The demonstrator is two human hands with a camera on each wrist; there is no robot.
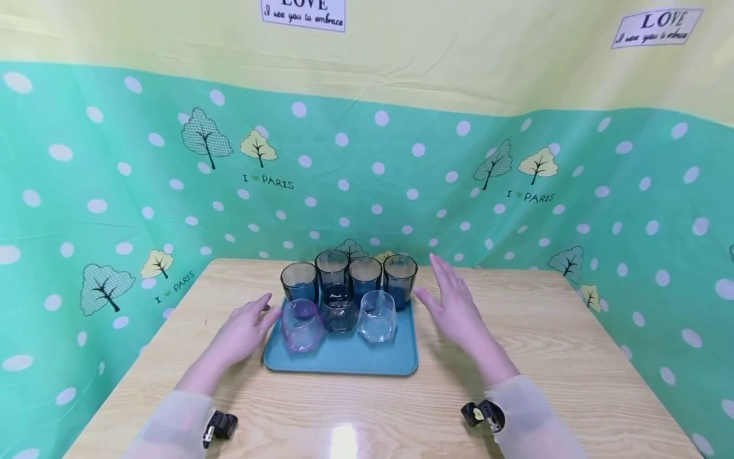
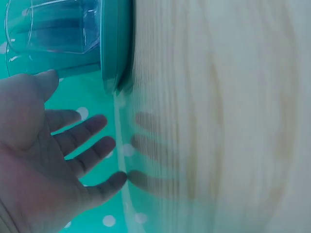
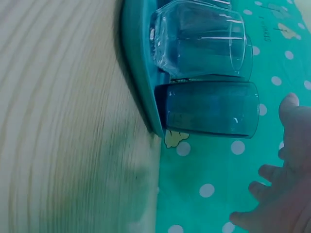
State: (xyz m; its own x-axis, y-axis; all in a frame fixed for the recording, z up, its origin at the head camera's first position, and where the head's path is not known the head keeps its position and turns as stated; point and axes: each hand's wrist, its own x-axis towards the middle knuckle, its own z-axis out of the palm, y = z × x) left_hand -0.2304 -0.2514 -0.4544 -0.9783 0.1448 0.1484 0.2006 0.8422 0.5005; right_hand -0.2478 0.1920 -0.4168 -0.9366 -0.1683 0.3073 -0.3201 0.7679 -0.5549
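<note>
A blue tray lies on the table with several drinking glasses on it. Tall smoky glasses, among them one at the right end, form the back row. In front stand a pinkish faceted glass, a dark glass and a clear faceted glass. My left hand is beside the tray's left edge, fingers spread and holding nothing, thumb near the pinkish glass. On the other side my right hand hovers with fingers extended, its thumb close to the rightmost tall glass.
The wooden table extends to both sides of the tray and in front of it. Behind it hangs a green and yellow curtain with dots and trees, which also closes off both sides. Black wrist devices sit at the sleeve cuffs.
</note>
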